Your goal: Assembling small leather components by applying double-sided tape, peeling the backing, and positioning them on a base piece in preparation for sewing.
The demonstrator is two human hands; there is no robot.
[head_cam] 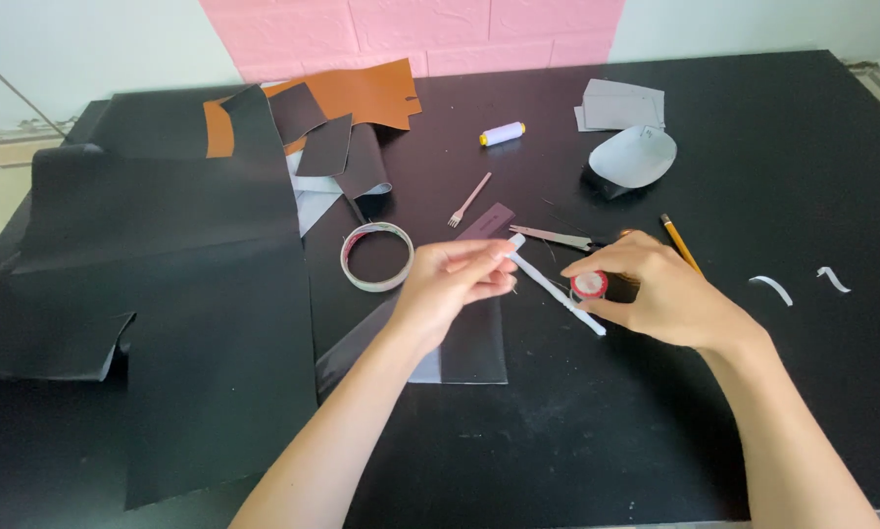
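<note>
While black leather sheets (166, 294) cover the left of the black table (803, 176), a dark strip (474, 333) lies beneath both hands. Right hand (656, 294) closes its fingers on a small red-and-white tape roll (589, 285); a white tape strip (558, 292) runs from it to the left hand (455, 279), whose fingertips (504, 257) pinch its far end. A larger tape ring (376, 256) lies just beside the left hand.

Matt black table (803, 196); smooth leather-like sheets (195, 294); glossy white tape strip (558, 292).
</note>
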